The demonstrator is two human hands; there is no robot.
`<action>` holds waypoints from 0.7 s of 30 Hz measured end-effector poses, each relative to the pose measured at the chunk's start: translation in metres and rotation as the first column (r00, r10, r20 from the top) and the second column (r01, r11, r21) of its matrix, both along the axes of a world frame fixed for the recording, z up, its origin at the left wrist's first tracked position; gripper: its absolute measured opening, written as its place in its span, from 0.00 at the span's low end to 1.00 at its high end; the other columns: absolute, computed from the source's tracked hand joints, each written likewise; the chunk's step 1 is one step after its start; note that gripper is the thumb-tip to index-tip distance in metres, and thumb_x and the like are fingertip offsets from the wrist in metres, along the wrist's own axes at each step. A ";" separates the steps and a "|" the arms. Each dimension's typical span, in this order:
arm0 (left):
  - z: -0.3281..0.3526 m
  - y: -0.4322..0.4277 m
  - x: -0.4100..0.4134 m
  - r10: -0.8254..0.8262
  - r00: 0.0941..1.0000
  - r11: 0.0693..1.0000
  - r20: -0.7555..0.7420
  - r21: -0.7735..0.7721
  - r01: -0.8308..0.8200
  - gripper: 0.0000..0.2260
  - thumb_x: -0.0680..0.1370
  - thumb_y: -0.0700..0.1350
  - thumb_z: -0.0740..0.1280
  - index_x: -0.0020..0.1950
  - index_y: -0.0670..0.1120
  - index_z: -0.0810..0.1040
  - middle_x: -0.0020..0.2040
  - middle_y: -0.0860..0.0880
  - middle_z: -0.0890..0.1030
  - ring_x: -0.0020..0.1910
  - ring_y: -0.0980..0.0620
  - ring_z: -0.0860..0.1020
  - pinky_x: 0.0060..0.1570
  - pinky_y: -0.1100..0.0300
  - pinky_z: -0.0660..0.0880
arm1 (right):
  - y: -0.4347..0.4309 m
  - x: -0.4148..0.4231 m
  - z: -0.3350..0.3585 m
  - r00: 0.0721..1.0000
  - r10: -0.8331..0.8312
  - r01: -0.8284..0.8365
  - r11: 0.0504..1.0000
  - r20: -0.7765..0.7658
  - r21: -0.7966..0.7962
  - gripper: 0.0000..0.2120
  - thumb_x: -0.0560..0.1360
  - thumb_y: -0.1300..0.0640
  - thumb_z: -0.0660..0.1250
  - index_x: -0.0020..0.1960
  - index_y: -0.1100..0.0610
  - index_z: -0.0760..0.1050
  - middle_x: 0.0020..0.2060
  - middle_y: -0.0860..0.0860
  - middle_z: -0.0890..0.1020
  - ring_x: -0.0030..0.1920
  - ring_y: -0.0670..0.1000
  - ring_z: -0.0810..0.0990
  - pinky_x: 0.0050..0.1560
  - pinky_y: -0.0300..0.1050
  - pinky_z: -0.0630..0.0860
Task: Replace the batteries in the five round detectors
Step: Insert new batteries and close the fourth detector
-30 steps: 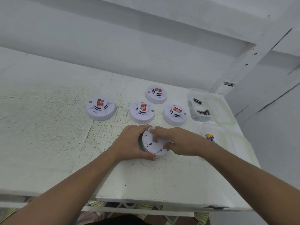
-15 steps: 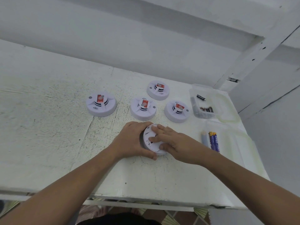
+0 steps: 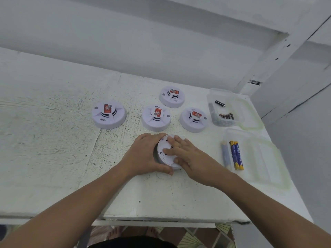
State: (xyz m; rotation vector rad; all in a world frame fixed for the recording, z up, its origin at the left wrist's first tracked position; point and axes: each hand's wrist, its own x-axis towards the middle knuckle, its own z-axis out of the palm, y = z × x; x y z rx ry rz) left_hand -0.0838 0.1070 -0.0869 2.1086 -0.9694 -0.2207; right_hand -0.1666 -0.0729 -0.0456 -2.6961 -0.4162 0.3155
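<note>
Left hand (image 3: 146,155) curls round the side of a round detector (image 3: 167,161) at centre frame on the bench (image 3: 53,149), gripping it. Right hand (image 3: 187,156) presses flat on the detector's top, fingers straight and slightly spread. Four more detectors (image 3: 156,118) sit just above, and blue batteries (image 3: 236,154) lie at right.

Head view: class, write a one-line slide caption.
Left hand grips a detector, right hand presses its back; blue batteries lie to the right.

A person's left grip (image 3: 143,154) and right grip (image 3: 186,155) are bare hands on bare forearms (image 3: 250,199). A dark garment (image 3: 125,245) shows at the bottom edge, with what look like bare toes (image 3: 114,233) just above it.
</note>
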 end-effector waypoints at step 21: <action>0.006 0.003 -0.002 0.019 0.998 1.000 -0.061 -0.006 -0.019 0.34 0.55 0.70 0.72 0.57 0.71 0.63 0.51 0.73 0.70 0.54 0.76 0.65 0.56 0.75 0.58 | 0.020 -0.037 -0.022 0.798 -0.598 0.515 0.617 -0.072 0.595 0.27 0.76 0.56 0.67 0.71 0.45 0.62 0.66 0.32 0.68 0.67 0.34 0.66 0.67 0.34 0.66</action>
